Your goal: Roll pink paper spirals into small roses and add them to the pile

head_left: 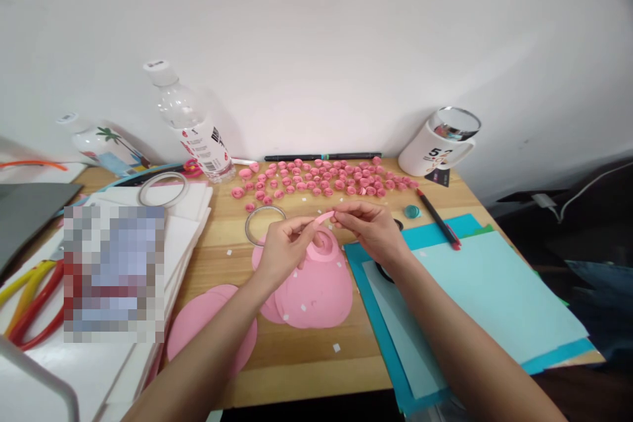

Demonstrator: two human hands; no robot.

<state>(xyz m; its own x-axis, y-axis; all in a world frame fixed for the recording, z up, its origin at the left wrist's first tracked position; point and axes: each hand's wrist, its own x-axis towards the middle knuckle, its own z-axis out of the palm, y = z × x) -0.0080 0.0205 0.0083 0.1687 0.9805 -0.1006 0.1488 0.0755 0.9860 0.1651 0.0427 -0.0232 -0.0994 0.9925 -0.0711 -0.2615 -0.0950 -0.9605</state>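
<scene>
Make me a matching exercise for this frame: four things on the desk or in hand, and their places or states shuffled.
Things:
1. White mug
2. Pink paper strip
3. Red-and-black pen
4. Tall clear bottle

Places or states:
A. One end over the blue paper
B. Capped, left of the pink rolls
C. Right of the pink rolls, handle showing
D. Pinched by the left hand and right hand

Pairs: 1-C, 2-D, 3-A, 4-B
</scene>
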